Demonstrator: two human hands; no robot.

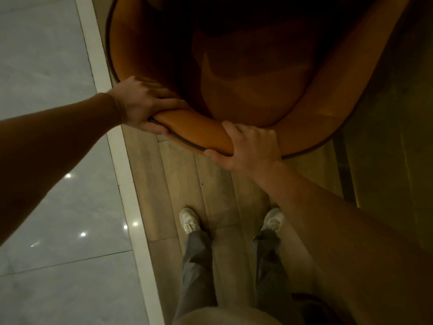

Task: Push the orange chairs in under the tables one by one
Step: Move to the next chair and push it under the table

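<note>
As I stand on the wooden floor [178,184], my left hand [143,104] and right hand [248,146] both clasping the orange chair [253,85] backrest rim.

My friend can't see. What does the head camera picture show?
A left hand and a right hand grip the curved back of an orange chair. White shoes stand on a wooden floor, beside pale tiles.

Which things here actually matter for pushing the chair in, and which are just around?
Part of the job: orange chair; left hand, gripping its curved back; right hand, gripping the same back.

Just around: wooden floor; pale tiles; white strip between them; white shoes.
</note>
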